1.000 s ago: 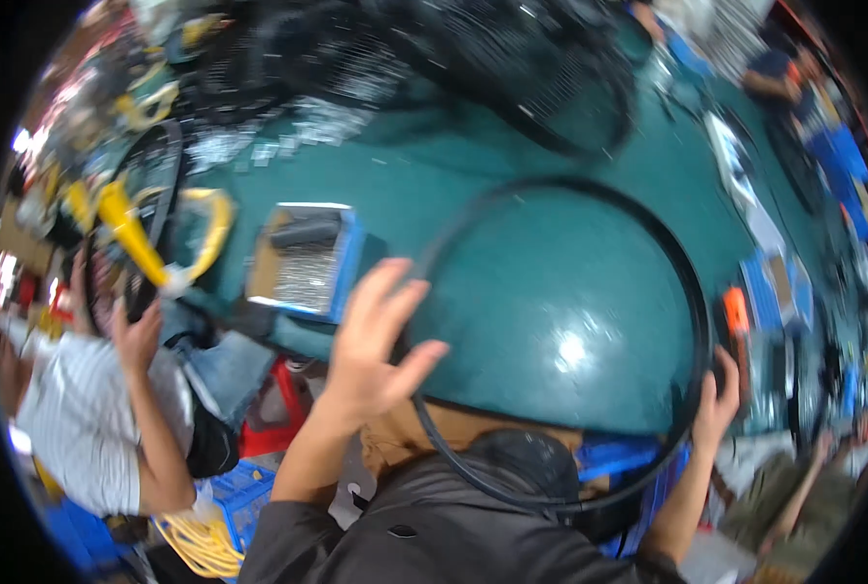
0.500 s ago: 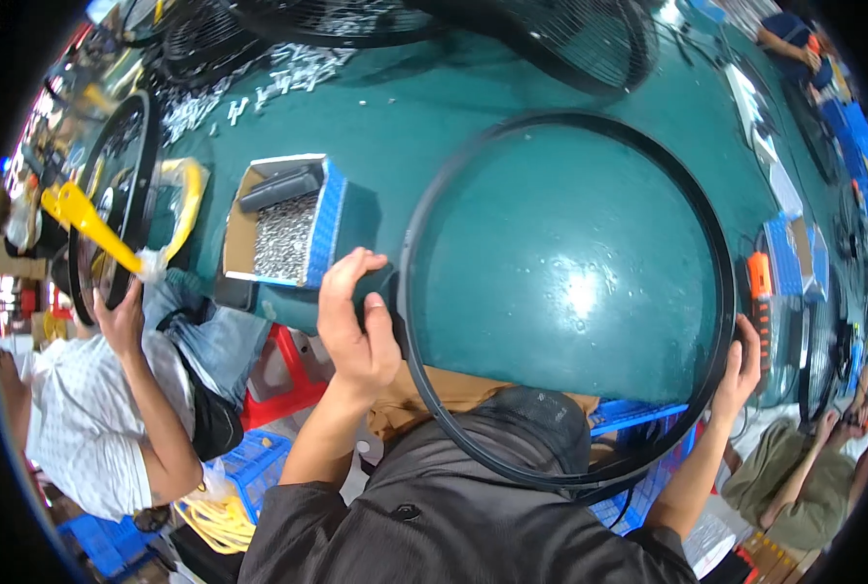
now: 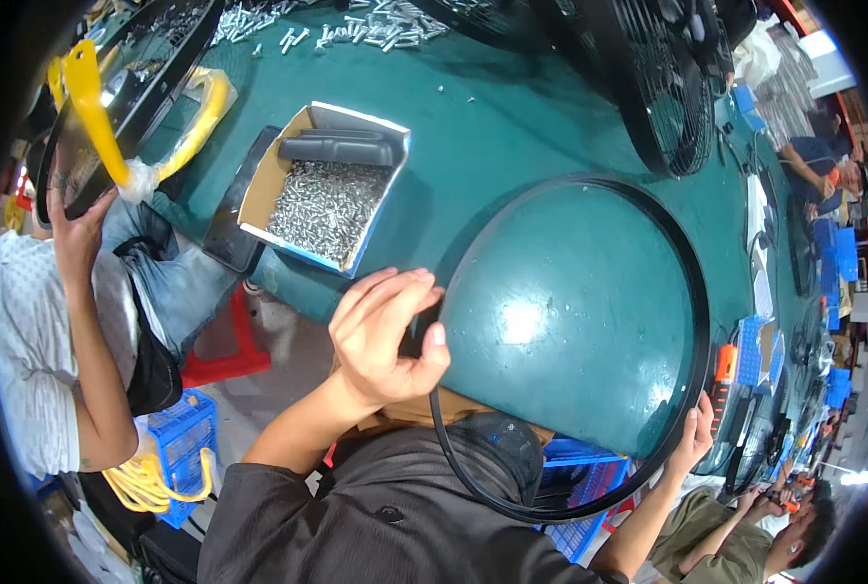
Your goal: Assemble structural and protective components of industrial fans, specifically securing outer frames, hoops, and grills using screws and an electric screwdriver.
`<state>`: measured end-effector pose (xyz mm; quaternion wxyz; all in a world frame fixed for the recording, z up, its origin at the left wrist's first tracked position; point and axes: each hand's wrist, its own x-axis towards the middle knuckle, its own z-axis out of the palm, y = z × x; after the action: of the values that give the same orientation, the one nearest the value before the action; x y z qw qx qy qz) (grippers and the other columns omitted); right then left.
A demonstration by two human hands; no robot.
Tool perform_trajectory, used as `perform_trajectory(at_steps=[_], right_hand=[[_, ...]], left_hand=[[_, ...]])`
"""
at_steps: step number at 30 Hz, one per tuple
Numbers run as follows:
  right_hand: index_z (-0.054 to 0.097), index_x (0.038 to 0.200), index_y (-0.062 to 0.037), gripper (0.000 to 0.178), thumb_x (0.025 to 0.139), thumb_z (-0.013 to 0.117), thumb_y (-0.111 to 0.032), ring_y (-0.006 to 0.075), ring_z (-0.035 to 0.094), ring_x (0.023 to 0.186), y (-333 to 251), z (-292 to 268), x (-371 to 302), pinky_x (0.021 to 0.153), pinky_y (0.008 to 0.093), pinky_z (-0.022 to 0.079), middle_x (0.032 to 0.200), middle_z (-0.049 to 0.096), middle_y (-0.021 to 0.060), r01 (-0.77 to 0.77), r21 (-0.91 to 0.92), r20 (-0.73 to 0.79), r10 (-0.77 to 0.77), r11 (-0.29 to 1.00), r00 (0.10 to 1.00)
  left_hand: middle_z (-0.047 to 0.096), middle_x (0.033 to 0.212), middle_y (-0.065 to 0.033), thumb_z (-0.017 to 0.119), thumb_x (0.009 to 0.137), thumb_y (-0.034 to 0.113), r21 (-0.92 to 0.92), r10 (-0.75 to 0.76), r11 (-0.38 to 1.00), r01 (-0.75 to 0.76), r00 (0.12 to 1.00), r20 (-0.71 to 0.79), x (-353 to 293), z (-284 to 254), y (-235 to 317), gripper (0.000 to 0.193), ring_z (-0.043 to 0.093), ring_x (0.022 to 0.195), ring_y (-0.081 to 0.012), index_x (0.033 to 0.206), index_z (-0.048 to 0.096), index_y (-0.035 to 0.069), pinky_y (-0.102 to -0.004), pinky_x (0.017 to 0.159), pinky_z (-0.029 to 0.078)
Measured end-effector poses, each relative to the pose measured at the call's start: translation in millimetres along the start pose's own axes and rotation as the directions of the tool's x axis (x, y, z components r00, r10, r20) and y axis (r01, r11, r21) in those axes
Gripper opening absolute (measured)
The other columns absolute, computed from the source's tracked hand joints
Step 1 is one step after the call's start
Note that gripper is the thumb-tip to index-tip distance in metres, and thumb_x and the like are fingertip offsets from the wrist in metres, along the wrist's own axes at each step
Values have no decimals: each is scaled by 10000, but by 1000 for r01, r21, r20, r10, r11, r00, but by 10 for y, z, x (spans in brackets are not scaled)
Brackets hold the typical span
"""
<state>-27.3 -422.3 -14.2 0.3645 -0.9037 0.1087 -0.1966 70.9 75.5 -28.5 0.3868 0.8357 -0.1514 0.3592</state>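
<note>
The right hand [image 3: 692,436] grips the hoop [image 3: 699,321], partly over the counter [image 3: 512,136]; the left hand [image 3: 383,336], thumb and fingers apart, is beside it (contact unclear). One-sided support could let the hoop tip.

Box [image 3: 267,195] left of ring [image 3: 699,311]

Smooth black hoop [image 3: 700,292], glossy green tabletop [image 3: 590,292] before you
Your hoop has a low sheen; your shirt [image 3: 376,516] is matt cloth; the box [image 3: 266,198] shows brown cardboard, its screws [image 3: 327,209] shiny metal, the block [image 3: 342,148] smooth black plastic.
</note>
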Motion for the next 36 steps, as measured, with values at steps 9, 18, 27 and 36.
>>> perform_trajectory(at_steps=[9,18,27,36], right_hand=[[659,1109,100,289,959,565,-128,258,518,1253,-232,-72,252,1078,361,332,1353,558,225,7,-57,50,-4,998,999],[591,1242,99,409,986,543,-216,212,540,1189,143,112,348,1074,324,331,1291,604,148,-39,-19,36,40,999,999],[637,1113,94,284,961,560,-134,225,525,1219,79,114,312,1072,338,341,1290,601,140,-28,50,-79,32,998,996],[710,896,33,163,839,709,-120,278,605,1127,-104,103,324,1000,388,443,1140,672,152,0,-8,-172,-2,1000,985]], left_hand=[[708,903,-171,659,761,236,-42,-67,997,67,998,-14,53,-91,-15,343,695,867,-305,971,694,-33,-424,838,543],[712,926,-147,689,738,196,2,-40,999,40,999,-2,51,-117,16,320,699,876,-291,974,690,-20,-405,839,548],[706,871,-147,669,719,158,46,-42,998,40,998,56,132,-58,142,285,695,836,-309,943,682,-18,-419,825,545],[671,984,-204,550,836,158,82,-55,996,45,991,122,-52,121,217,294,631,915,-388,1012,650,-55,-461,864,488]])
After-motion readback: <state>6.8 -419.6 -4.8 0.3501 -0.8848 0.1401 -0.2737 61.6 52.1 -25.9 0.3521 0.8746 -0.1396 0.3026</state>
